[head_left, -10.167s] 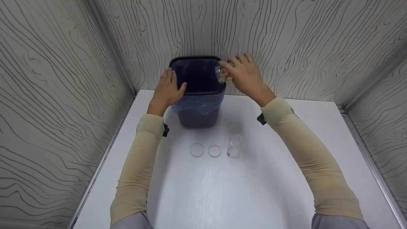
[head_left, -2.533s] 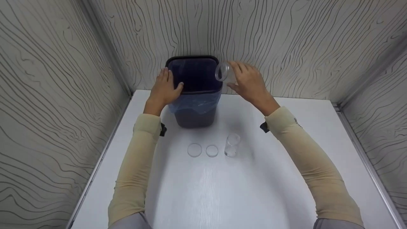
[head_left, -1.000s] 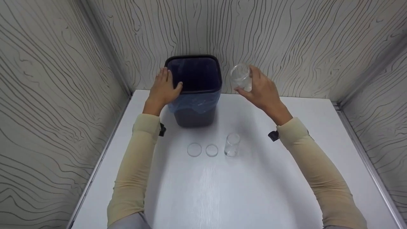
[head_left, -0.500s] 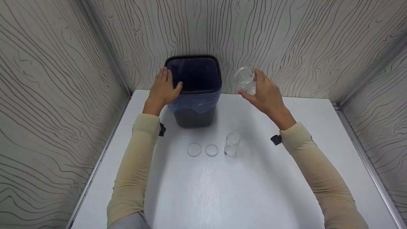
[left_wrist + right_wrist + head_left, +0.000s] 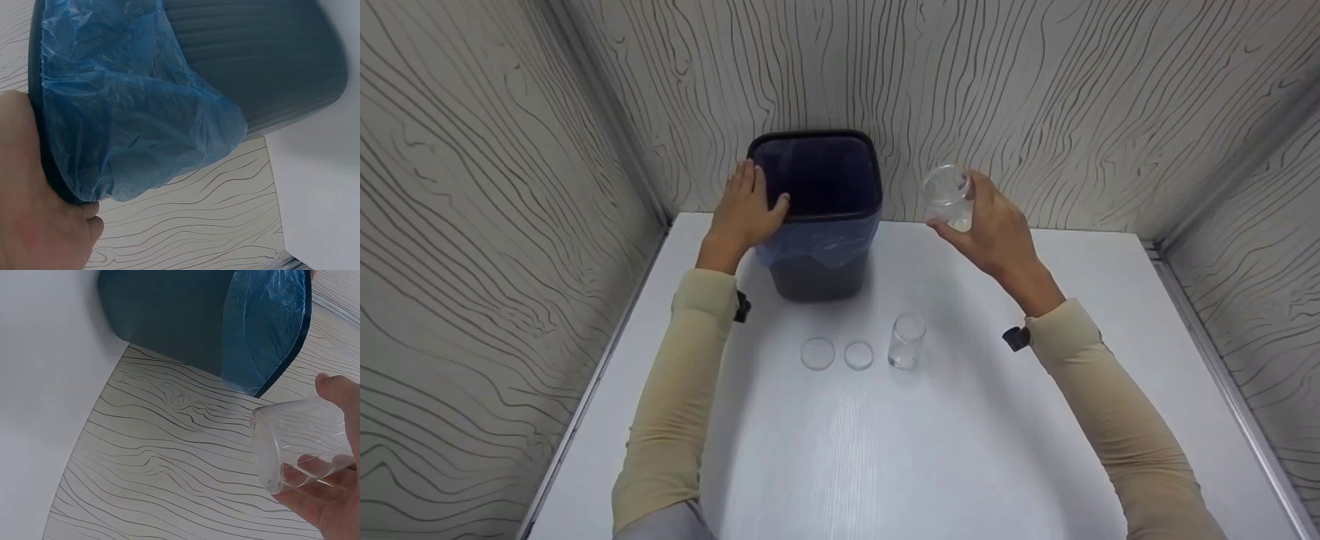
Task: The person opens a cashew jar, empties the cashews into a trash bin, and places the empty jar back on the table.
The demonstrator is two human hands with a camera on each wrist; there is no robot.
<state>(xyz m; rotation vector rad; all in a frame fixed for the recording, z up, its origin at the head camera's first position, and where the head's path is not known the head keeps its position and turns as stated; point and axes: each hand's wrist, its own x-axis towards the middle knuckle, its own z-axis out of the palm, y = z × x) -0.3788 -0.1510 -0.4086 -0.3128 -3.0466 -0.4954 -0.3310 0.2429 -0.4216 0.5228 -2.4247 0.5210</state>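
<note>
My right hand (image 5: 996, 232) holds a clear jar (image 5: 946, 196) in the air, to the right of the bin and apart from it. Its mouth points up and the jar looks empty. In the right wrist view, fingers and thumb wrap round the jar (image 5: 301, 439). My left hand (image 5: 742, 214) rests on the left front of the bin's rim, fingers straight and thumb over the edge. The dark bin (image 5: 819, 279) has a blue plastic bag (image 5: 825, 241) folded over its rim. In the left wrist view, the left hand (image 5: 39, 202) touches that rim; its fingers are partly hidden.
A second clear jar (image 5: 907, 341) stands on the white table (image 5: 840, 465), in front of the bin. Left of it lie two round clear lids (image 5: 859, 355). A patterned wall (image 5: 1035, 112) rises behind the bin, and side walls flank the table.
Earlier the right hand held the jar tilted at the bin's rim with light-brown pieces inside. Those pieces are gone from it; the jar has turned upright and moved right. The left hand stays put.
</note>
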